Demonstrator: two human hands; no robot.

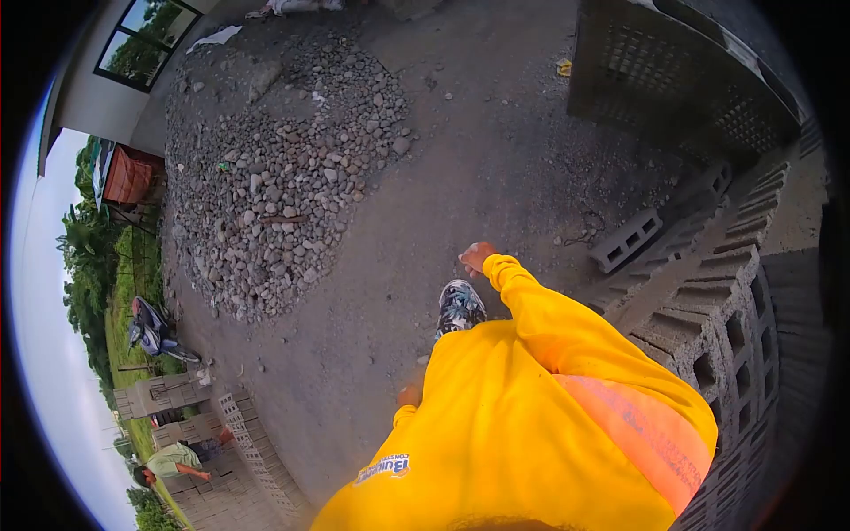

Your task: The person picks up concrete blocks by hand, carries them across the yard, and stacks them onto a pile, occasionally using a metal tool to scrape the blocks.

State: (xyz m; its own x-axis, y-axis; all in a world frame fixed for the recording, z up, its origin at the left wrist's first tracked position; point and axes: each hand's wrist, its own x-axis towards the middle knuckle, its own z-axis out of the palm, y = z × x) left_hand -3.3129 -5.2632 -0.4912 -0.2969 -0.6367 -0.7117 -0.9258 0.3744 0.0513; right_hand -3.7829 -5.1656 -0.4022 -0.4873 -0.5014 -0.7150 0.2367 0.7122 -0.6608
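I am walking on bare grey ground point(496, 150), wearing a yellow long-sleeved shirt point(496, 425). My right hand point(477, 257) swings forward at the end of its yellow sleeve, fingers curled, with nothing in it. It hangs above the ground, just ahead of my patterned shoe point(460, 307). My left hand point(409, 395) shows only partly beside the shirt's left edge, low at my side, and I cannot make out its fingers. Neither hand touches anything.
A big gravel pile point(274, 177) lies ahead on the left. Stacked hollow concrete blocks point(717, 310) rise close on my right, with one loose block point(627, 239) on the ground. At far left stand a motorcycle point(152, 332), more block stacks point(252, 442) and a person in green point(173, 460).
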